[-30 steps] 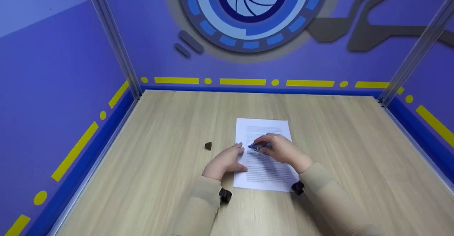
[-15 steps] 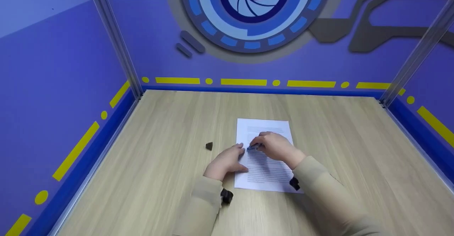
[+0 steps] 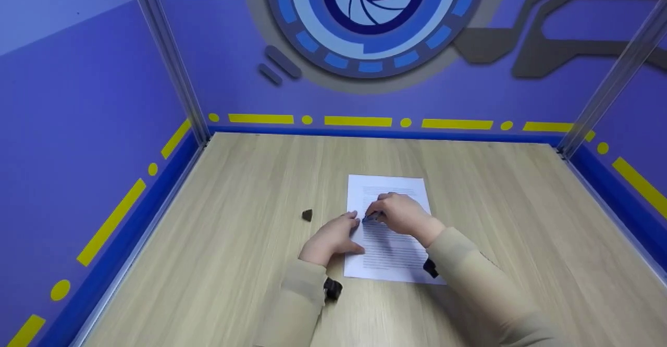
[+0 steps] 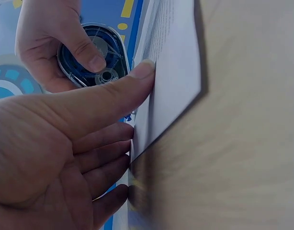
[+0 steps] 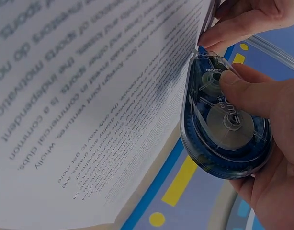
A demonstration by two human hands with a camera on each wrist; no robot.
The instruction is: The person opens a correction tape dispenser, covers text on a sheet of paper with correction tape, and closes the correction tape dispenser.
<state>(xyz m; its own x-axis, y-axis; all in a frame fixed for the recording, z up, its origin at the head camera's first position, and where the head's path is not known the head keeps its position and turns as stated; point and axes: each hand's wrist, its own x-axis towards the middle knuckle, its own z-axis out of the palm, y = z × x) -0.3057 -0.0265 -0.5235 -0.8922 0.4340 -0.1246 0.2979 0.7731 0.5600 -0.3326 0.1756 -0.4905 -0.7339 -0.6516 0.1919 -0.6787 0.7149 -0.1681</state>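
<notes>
A printed sheet of paper (image 3: pixel 406 269) lies on the wooden table. My right hand (image 3: pixel 404 214) pinches a correction tape dispenser (image 5: pixel 226 122), thumb on one flat side and fingers behind. The dispenser has a clear case with dark blue parts inside. Its tip meets the paper near the left end of a printed line, about mid-page. My left hand (image 3: pixel 333 237) rests on the sheet's left edge with fingers extended, the thumb on the paper. In the head view my right fingers hide most of the dispenser.
A small dark wedge-shaped piece (image 3: pixel 307 215) lies on the table (image 3: pixel 250 243) left of the sheet. Blue-purple printed panels (image 3: pixel 94 128) with metal corner posts (image 3: pixel 169 50) stand along the table's back and sides.
My right hand has shifted slightly left and turned, bringing the dispenser's tip down and left toward the start of the text line. The left hand keeps its place on the sheet.
</notes>
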